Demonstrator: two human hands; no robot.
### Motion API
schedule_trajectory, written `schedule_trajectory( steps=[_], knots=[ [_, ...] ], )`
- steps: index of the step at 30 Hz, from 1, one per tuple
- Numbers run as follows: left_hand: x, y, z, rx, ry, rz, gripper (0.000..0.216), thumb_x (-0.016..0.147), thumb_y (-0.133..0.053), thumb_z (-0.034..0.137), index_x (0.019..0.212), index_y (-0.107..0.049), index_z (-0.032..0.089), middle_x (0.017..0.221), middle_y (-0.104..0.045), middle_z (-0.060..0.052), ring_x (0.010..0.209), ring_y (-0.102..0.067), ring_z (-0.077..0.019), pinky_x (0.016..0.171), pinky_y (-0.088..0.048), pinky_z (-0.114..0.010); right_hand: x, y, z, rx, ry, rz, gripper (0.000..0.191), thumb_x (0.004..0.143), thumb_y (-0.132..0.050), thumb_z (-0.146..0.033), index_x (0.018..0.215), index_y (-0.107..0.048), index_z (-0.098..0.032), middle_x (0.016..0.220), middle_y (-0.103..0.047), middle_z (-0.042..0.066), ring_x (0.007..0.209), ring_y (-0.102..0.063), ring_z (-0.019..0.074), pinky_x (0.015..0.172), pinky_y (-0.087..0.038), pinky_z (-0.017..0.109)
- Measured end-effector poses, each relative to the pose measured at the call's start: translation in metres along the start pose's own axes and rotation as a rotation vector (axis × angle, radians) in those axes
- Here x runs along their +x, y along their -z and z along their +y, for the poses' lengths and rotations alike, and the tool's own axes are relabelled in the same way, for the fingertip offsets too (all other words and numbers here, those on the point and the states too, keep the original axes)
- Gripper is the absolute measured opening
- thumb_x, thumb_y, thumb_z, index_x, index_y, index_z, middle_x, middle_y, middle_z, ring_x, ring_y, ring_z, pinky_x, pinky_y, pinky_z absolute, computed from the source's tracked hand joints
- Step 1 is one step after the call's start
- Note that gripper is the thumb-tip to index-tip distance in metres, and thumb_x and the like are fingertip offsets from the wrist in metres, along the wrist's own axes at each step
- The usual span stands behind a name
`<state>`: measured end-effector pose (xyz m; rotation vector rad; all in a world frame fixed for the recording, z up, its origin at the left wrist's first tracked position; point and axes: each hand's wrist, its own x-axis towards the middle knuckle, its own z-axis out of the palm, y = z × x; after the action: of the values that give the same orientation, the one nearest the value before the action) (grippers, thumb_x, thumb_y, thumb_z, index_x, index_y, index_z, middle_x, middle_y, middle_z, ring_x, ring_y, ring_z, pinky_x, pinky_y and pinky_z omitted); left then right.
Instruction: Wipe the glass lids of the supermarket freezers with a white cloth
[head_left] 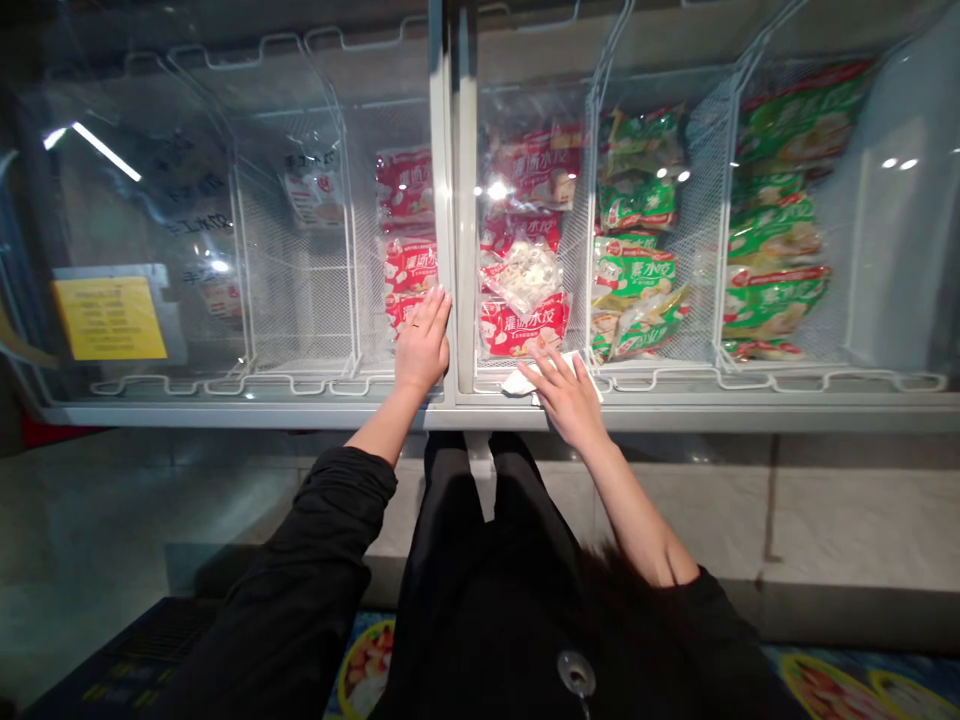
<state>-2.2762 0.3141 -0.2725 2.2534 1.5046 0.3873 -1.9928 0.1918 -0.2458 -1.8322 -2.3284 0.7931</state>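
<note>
My left hand [424, 340] lies flat on the glass lid beside the upright frame bar [466, 220], fingers stretched out and nothing held. With its fingers spread, my right hand [564, 395] presses a white tissue or cloth [517, 382] against the glass near the front edge. Part of the cloth is hidden under the palm. Beneath the glass, just beyond my right hand, lies a red bag of frozen dumplings [525, 325]. A clear bag with pale contents [529, 275] rests on the red bags.
Wire dividers split the chest freezer [675, 412] into compartments. Green dumpling bags [634, 265] lie to the right, with more green bags [776, 300] farther over. A yellow notice [109, 318] is on the left glass. Printed boxes or mats [832, 685] are at floor level.
</note>
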Motion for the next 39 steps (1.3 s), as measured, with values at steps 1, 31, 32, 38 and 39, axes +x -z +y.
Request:
schedule_trajectory(
  steps=[1, 31, 32, 38, 39],
  knots=[
    [0.0, 0.0, 0.0, -0.012, 0.003, -0.003, 0.077, 0.09, -0.047, 0.005, 0.166, -0.045, 0.019, 0.171, -0.044, -0.009, 0.162, -0.038, -0.0257, 0.134, -0.034, -0.052, -0.003, 0.0, 0.002, 0.046, -0.059, 0.067, 0.068, 0.105, -0.044, -0.015, 0.17, -0.038, -0.036, 0.171, -0.047, 0.004, 0.163, -0.038, 0.0281, 0.131, -0.031, 0.066],
    [-0.123, 0.019, 0.029, -0.168, -0.354, -0.401, 0.071, 0.1, -0.04, 0.008, 0.17, -0.034, 0.016, 0.178, -0.033, -0.01, 0.166, -0.029, -0.0217, 0.137, -0.029, -0.044, -0.093, -0.077, -0.001, -0.068, -0.67, 0.357, 0.061, 0.108, -0.034, -0.028, 0.169, -0.042, -0.02, 0.177, -0.037, 0.011, 0.167, -0.025, 0.0306, 0.133, -0.026, 0.061],
    [-0.13, 0.014, 0.036, -0.162, -0.339, -0.416, 0.072, 0.099, -0.04, 0.007, 0.17, -0.034, 0.015, 0.178, -0.032, -0.01, 0.166, -0.028, -0.0222, 0.137, -0.029, -0.044, -0.1, -0.069, 0.02, -0.065, -0.706, 0.378, 0.062, 0.108, -0.033, -0.028, 0.169, -0.04, -0.02, 0.177, -0.036, 0.011, 0.168, -0.023, 0.03, 0.133, -0.026, 0.061],
    [-0.13, -0.008, 0.066, -0.074, -0.229, -0.417, 0.074, 0.1, -0.042, 0.009, 0.172, -0.029, 0.015, 0.179, -0.03, -0.01, 0.167, -0.027, -0.0231, 0.137, -0.029, -0.044, -0.088, -0.07, 0.026, 0.024, -0.859, 0.518, 0.066, 0.107, -0.027, -0.027, 0.171, -0.036, -0.015, 0.178, -0.033, 0.017, 0.169, -0.018, 0.0341, 0.132, -0.025, 0.066],
    [-0.129, -0.01, 0.07, -0.056, -0.221, -0.411, 0.074, 0.101, -0.042, 0.01, 0.173, -0.028, 0.015, 0.179, -0.03, -0.01, 0.167, -0.027, -0.0231, 0.137, -0.029, -0.044, -0.082, -0.078, 0.008, 0.034, -0.818, 0.495, 0.066, 0.107, -0.028, -0.027, 0.171, -0.037, -0.014, 0.177, -0.034, 0.017, 0.169, -0.018, 0.0344, 0.132, -0.024, 0.067]
  ],
)
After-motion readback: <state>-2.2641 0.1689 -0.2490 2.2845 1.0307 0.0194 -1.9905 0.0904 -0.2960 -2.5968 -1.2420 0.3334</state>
